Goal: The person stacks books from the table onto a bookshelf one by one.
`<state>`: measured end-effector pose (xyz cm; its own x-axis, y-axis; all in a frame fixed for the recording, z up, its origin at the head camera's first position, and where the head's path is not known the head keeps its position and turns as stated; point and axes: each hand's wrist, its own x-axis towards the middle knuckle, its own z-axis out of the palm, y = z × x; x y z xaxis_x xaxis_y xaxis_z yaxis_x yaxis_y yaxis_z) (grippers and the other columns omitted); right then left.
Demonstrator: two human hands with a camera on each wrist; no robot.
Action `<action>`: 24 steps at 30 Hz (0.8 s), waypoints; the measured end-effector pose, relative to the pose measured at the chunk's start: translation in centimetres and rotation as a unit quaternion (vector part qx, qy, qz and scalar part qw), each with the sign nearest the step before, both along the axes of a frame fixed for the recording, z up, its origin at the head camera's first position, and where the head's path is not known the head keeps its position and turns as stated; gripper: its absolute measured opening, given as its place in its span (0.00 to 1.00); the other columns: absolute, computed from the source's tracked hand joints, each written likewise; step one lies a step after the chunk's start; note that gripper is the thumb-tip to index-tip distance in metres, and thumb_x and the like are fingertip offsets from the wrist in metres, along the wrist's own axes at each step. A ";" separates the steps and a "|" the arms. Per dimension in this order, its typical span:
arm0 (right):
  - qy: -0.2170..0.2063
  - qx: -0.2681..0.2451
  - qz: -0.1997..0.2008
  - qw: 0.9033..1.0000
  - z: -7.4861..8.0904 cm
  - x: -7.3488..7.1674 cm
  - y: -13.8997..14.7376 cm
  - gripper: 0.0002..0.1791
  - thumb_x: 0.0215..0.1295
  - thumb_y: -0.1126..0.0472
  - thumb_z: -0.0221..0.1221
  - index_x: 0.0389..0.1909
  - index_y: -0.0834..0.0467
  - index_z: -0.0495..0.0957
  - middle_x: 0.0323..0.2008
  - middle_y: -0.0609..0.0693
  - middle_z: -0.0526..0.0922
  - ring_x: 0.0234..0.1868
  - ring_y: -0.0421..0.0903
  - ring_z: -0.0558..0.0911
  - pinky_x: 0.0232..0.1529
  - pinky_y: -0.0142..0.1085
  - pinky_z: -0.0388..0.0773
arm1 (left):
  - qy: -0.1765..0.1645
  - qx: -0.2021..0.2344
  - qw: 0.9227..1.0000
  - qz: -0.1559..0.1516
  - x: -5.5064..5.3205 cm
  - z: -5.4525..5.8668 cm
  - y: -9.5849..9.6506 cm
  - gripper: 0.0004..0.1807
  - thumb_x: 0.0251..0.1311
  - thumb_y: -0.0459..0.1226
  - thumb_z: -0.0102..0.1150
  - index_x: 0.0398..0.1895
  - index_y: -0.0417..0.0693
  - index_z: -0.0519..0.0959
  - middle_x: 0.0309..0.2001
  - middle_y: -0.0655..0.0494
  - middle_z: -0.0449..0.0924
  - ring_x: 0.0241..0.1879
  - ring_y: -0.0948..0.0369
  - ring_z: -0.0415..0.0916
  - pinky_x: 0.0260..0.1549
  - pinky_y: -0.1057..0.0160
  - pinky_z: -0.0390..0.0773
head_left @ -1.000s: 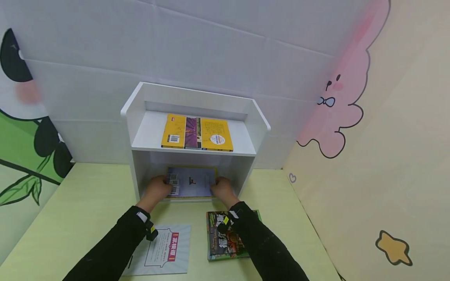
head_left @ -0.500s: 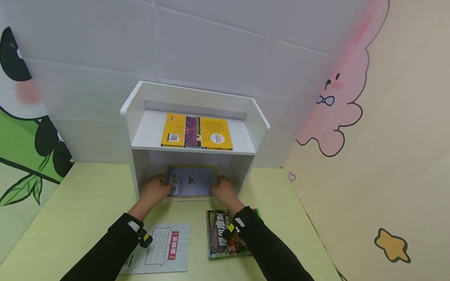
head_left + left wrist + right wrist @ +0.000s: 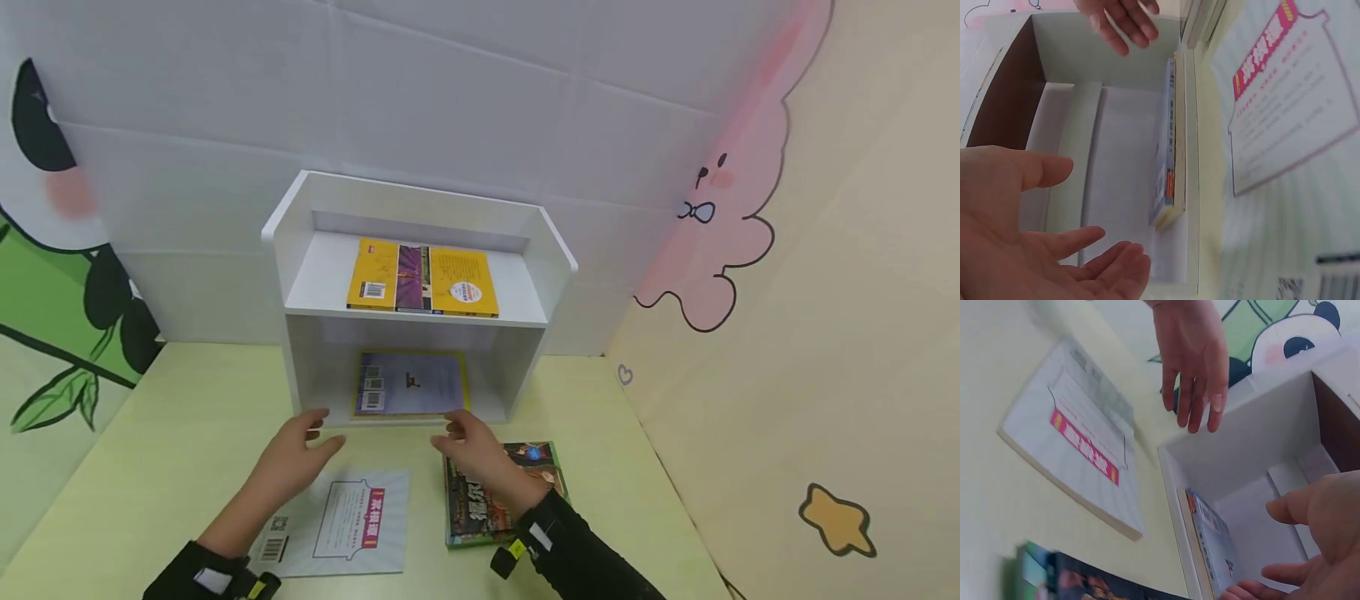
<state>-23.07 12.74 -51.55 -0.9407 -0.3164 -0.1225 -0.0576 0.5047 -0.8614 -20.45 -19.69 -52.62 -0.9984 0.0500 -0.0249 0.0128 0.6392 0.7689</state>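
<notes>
A blue book (image 3: pixel 412 383) with a yellow edge lies flat on the lower shelf of a small white bookshelf (image 3: pixel 420 323). My left hand (image 3: pixel 292 454) hovers in front of the shelf's lower left corner, fingers relaxed and nothing in them. My right hand (image 3: pixel 480 454) is likewise relaxed and holds nothing, its fingertips near the shelf's front edge and its wrist above a dark, green-edged book (image 3: pixel 472 508). Below the left hand lies a pale book (image 3: pixel 367 525) with a pink label. Both wrist views show the hands apart from the blue book (image 3: pixel 1163 150).
On the upper shelf lie yellow books (image 3: pixel 461 283) with a purple strip between their yellow covers. The bookshelf stands on a pale yellow table (image 3: pixel 202 417) against a light wall (image 3: pixel 450 100). A beige wall (image 3: pixel 750 400) with cartoon drawings rises on the right.
Both hands have let go of the blue book and drawn back out of the lower shelf towards me. The book stays on the shelf.
</notes>
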 end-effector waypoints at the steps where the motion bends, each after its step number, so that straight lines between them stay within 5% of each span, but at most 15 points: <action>1: -0.008 -0.003 0.005 1.000 0.0 0.6 0.0 0.36 0.83 0.47 0.64 0.82 0.61 0.67 0.71 0.64 0.76 0.69 0.59 0.79 0.63 0.56 0.81 | -0.004 -0.004 1.000 0.001 0.6 0.0 -0.5 0.42 0.80 0.49 0.62 0.81 0.26 0.62 0.76 0.20 0.65 0.71 0.27 0.70 0.64 0.28 0.76; 9: -0.046 -0.010 0.024 0.999 0.4 3.5 0.3 0.32 0.82 0.48 0.65 0.79 0.58 0.72 0.63 0.57 0.82 0.62 0.56 0.84 0.57 0.52 0.85 | -0.041 -0.021 0.999 0.018 3.2 -0.7 -3.7 0.45 0.82 0.56 0.57 0.81 0.26 0.61 0.76 0.19 0.64 0.72 0.25 0.68 0.64 0.26 0.75; 13: -0.107 -0.049 0.040 0.992 0.3 4.7 -0.6 0.33 0.82 0.51 0.65 0.78 0.63 0.70 0.58 0.56 0.83 0.57 0.60 0.86 0.55 0.55 0.87 | -0.075 -0.020 0.997 0.028 4.1 -1.5 -4.3 0.45 0.82 0.57 0.57 0.80 0.26 0.63 0.75 0.18 0.65 0.72 0.25 0.68 0.65 0.25 0.73; 19: -0.212 -0.072 0.046 0.974 -0.5 6.9 -1.8 0.36 0.82 0.53 0.66 0.78 0.69 0.66 0.62 0.63 0.83 0.61 0.66 0.85 0.57 0.58 0.87 | -0.156 -0.009 0.987 0.048 6.4 -3.1 -4.6 0.47 0.81 0.58 0.57 0.79 0.24 0.62 0.75 0.15 0.62 0.71 0.23 0.67 0.65 0.26 0.74; 24: -0.227 -0.086 0.014 0.970 -0.9 7.3 -2.8 0.39 0.79 0.53 0.68 0.76 0.75 0.66 0.64 0.69 0.81 0.65 0.70 0.82 0.58 0.59 0.86 | -0.159 -0.012 0.986 0.052 7.9 -2.6 -5.2 0.49 0.81 0.59 0.57 0.79 0.23 0.59 0.74 0.14 0.61 0.72 0.23 0.66 0.66 0.27 0.73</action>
<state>-15.75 9.93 -52.50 -0.7933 -0.3932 -0.4649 0.3356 0.3546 -0.8727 -12.60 -24.88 -55.26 -0.9396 -0.0567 -0.3376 -0.2931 0.6426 0.7079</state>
